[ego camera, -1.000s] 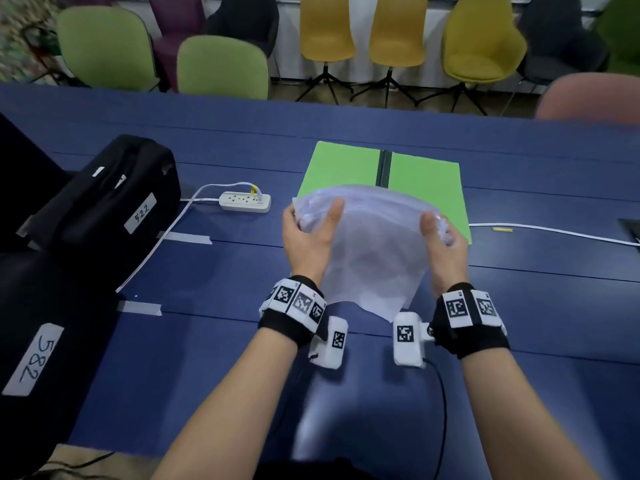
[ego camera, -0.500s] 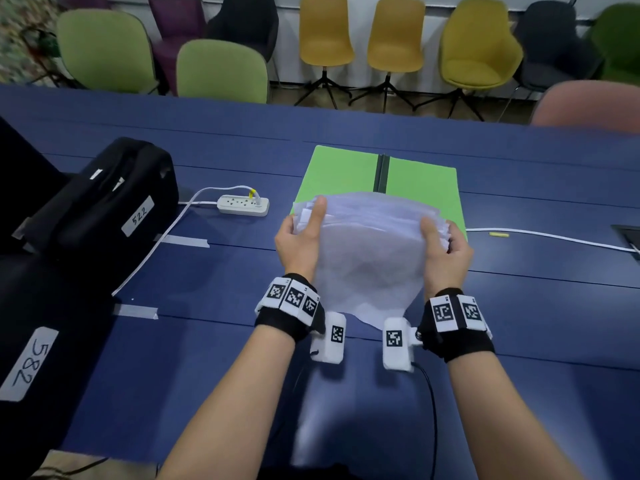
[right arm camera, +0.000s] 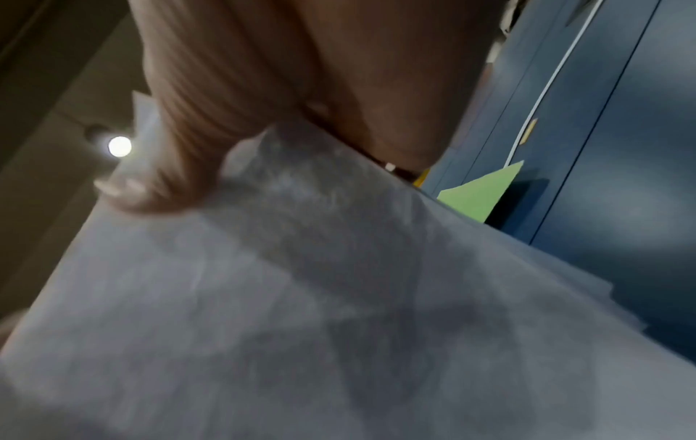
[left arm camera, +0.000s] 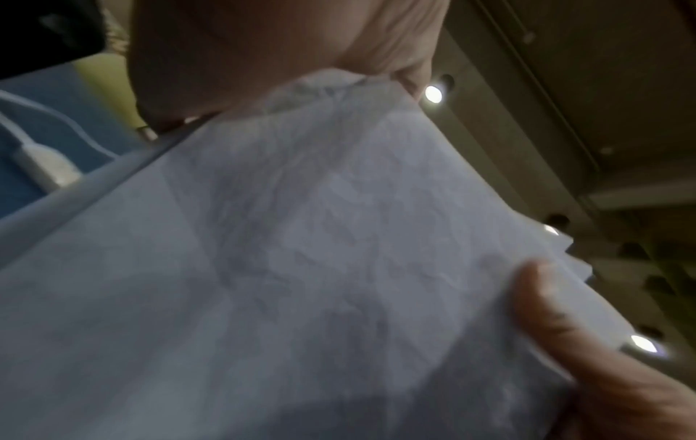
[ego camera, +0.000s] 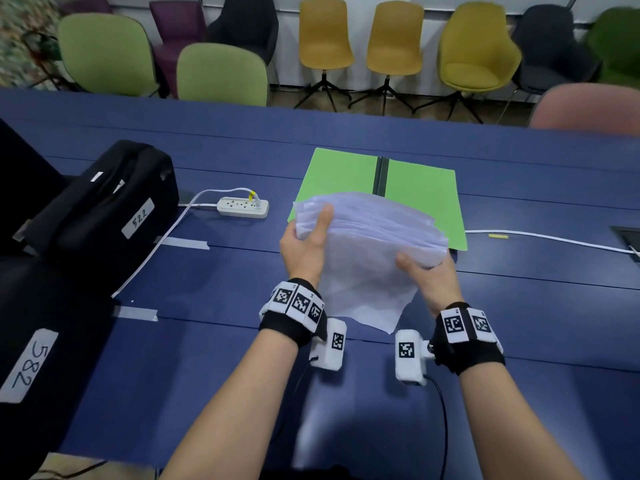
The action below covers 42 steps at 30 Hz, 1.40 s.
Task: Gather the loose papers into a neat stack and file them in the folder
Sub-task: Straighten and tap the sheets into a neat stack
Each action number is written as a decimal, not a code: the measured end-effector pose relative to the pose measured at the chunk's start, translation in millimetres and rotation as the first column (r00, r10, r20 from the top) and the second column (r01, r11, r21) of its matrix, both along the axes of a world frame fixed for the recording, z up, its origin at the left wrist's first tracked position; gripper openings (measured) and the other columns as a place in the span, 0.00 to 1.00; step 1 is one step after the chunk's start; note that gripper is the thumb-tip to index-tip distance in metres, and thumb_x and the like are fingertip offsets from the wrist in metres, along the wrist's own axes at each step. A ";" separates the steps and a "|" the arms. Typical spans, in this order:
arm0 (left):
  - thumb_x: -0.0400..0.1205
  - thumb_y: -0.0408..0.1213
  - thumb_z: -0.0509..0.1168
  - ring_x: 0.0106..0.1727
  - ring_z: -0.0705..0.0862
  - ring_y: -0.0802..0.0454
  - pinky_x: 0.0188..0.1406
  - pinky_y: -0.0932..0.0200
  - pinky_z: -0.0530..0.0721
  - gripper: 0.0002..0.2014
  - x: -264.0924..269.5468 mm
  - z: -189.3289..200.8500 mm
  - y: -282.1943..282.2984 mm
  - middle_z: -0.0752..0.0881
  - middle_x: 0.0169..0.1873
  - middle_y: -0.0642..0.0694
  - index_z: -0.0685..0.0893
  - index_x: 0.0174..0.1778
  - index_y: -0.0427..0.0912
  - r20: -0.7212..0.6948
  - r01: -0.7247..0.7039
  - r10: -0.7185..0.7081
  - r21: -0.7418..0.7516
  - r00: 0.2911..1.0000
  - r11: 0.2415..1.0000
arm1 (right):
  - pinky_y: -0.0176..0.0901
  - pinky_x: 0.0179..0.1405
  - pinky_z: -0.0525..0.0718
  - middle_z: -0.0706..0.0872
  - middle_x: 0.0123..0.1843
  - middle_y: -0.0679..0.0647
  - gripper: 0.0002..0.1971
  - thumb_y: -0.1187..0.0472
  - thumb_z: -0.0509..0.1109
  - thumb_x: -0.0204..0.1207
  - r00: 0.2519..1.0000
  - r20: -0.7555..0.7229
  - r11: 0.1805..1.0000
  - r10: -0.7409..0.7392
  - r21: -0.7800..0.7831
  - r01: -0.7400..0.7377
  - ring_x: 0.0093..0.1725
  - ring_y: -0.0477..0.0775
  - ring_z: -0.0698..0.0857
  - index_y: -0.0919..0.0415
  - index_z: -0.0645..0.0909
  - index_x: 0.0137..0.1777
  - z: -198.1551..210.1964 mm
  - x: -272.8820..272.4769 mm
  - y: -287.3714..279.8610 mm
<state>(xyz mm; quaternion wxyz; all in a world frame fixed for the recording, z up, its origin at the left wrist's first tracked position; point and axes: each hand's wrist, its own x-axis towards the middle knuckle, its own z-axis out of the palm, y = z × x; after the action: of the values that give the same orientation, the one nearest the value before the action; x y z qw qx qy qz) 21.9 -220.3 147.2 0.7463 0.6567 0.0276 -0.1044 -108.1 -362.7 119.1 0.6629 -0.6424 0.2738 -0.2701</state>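
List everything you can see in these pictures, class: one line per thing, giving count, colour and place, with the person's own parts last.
paper stack: one, white, held above the table in front of the folder, edges fanned
folder: one, green, lying open on the table
table: one, dark blue
power strip: one, white, left of the folder
cable: one, white, on the table right of the folder
black bags: two, far left, labelled 522 and 582
chairs: several beyond the table; green, purple, black, yellow, pink
wrist bands: two, black with white markers
left hand: grips the stack's left edge
right hand: grips its right edge
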 end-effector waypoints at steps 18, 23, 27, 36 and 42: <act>0.67 0.54 0.78 0.43 0.88 0.60 0.49 0.66 0.83 0.22 -11.3 1.5 -2.2 0.90 0.39 0.56 0.89 0.48 0.42 0.037 -0.106 0.107 -0.015 0.994 0.994 | 0.22 0.37 0.81 0.86 0.41 0.45 0.10 0.64 0.78 0.69 0.998 -0.011 0.997 -0.057 -0.061 0.056 0.34 0.34 0.83 0.51 0.81 0.44 22.3 4.0 11.9; 0.68 0.53 0.75 0.33 0.68 0.55 0.38 0.61 0.70 0.18 9.9 -6.0 6.1 0.72 0.29 0.53 0.75 0.32 0.46 0.011 -0.075 0.076 -0.086 0.997 0.993 | 0.25 0.33 0.80 0.85 0.34 0.41 0.10 0.56 0.78 0.66 0.994 0.092 0.997 -0.061 0.053 0.056 0.30 0.33 0.83 0.52 0.80 0.44 30.0 9.2 6.1; 0.67 0.56 0.74 0.40 0.67 0.49 0.43 0.52 0.65 0.21 14.0 -7.4 15.4 0.70 0.36 0.45 0.76 0.36 0.42 0.012 0.060 -0.059 -0.133 0.998 0.989 | 0.34 0.48 0.85 0.88 0.50 0.48 0.34 0.43 0.83 0.51 0.998 0.027 0.998 0.051 0.038 -0.052 0.44 0.40 0.87 0.55 0.81 0.58 23.2 8.1 -0.3; 0.73 0.54 0.73 0.50 0.89 0.54 0.58 0.56 0.86 0.15 15.8 16.4 11.0 0.91 0.47 0.50 0.89 0.48 0.46 -0.039 0.205 -0.204 0.008 0.978 0.979 | 0.46 0.41 0.79 0.84 0.35 0.58 0.07 0.61 0.73 0.74 0.989 -0.147 0.996 -0.019 -0.086 0.006 0.37 0.49 0.76 0.54 0.81 0.35 24.5 12.0 3.6; 0.74 0.52 0.73 0.42 0.86 0.60 0.52 0.62 0.84 0.12 4.0 41.8 4.8 0.89 0.38 0.56 0.87 0.42 0.47 0.125 0.089 -0.080 -0.070 0.989 0.994 | 0.44 0.41 0.72 0.79 0.34 0.48 0.09 0.54 0.76 0.71 0.989 0.076 0.987 -0.125 -0.090 0.132 0.41 0.50 0.72 0.60 0.88 0.37 54.5 12.6 1.3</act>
<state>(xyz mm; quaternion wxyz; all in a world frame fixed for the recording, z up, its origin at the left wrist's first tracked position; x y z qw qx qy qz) 25.9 -215.5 188.9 0.7657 0.6340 -0.0498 -0.0966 -95.5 -361.4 173.6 0.6220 -0.6443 0.2779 -0.3474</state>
